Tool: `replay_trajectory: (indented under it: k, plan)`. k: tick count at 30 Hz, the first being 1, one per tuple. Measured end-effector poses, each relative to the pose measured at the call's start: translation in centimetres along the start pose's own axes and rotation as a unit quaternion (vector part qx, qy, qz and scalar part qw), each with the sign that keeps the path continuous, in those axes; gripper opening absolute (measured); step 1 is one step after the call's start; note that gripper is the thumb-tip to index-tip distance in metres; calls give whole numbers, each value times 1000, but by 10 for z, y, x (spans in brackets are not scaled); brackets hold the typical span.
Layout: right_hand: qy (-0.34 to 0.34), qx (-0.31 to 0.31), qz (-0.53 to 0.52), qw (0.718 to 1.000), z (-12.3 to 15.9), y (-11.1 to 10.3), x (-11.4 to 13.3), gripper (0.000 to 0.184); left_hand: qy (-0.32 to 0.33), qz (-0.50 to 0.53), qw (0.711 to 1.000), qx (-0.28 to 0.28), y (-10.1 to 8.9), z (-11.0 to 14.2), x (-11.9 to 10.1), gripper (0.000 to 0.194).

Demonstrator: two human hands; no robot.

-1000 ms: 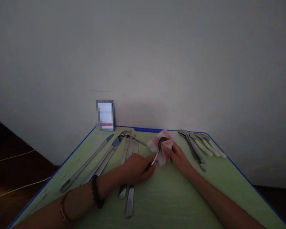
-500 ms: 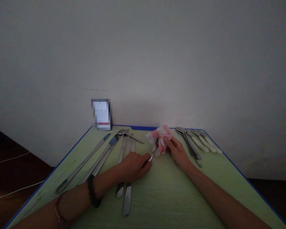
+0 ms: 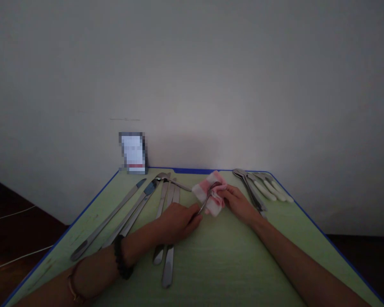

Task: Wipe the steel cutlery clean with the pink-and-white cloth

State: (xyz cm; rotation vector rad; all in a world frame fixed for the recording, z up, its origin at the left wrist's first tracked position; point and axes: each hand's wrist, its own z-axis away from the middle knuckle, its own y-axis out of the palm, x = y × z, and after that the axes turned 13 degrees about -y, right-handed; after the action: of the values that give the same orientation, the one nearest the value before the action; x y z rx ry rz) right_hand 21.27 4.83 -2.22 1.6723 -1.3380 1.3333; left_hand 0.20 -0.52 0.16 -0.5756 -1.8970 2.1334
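Observation:
My left hand [image 3: 181, 219] pinches the handle of a metal spoon [image 3: 206, 200] over the middle of the table. Its bowl end lies against a pink and white cloth [image 3: 215, 207]. My right hand [image 3: 238, 202] is closed on the cloth's right side, with some fingers hidden behind it. Under and beside my left forearm lie several long table knives [image 3: 167, 266]. Another spoon [image 3: 176, 183] rests across the knives' far ends.
Right of the cloth lie stacked metal spoons [image 3: 251, 189] and several white-handled utensils [image 3: 269, 192]. A phone [image 3: 133, 151] with a blurred screen leans on the wall at the back left. The green table [image 3: 230, 264] has a blue edge.
The cloth has opened off the spoon's bowl end, which now shows more. My right hand has shifted slightly down; my left still holds the handle. The whole view has shifted slightly.

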Motion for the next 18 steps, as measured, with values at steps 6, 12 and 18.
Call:
replay_trajectory:
  k: [6,12,18]
  plan:
    - [-6,-31,-9,999,1,5,6,26,12,-4,1000,4,-3,1,-1,29]
    - [-12,-13,74,997,3,12,20,38,15,9,1000,2,0,1,1,26]
    - [-17,-3,92,996,3,12,21,38,22,11,1000,-2,-1,1,1,27]
